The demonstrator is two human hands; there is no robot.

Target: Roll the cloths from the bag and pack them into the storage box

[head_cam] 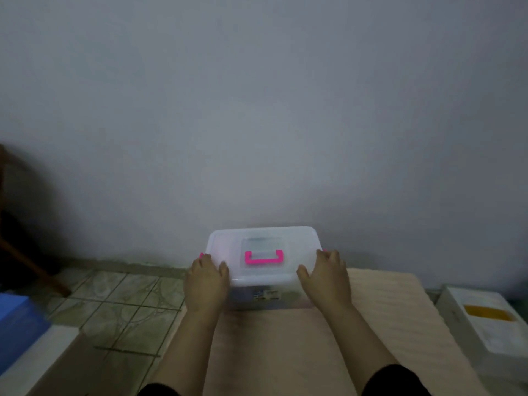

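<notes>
In the lower middle of the frame we see the storage box [264,292], a translucent plastic one, standing on a pale beige surface [400,332] with its far side close to the grey wall [257,110]. Its white lid [228,247] is on, and a bright pink handle [264,258] lies flat in the lid's recessed centre. A small label shows on the near wall of the box, too blurred for us to read.

Our left hand [206,277] grips the left end of the lid, thumb on top near the front edge and fingers curled over the side, beside a pink clasp [201,255] that peeks out just past the fingertips. Our right hand [328,274] holds the right end the same way, thumb on the lid and fingers wrapped round the edge. Both forearms reach up from the bottom of the frame, dark sleeves at the lower edge.

At the left lie greenish patterned floor tiles [123,304], a blue object [17,327] at the far lower left, and a brown wooden leg [31,267] above it. At the lower right sits a white box [485,318] with a yellow patch on top
</notes>
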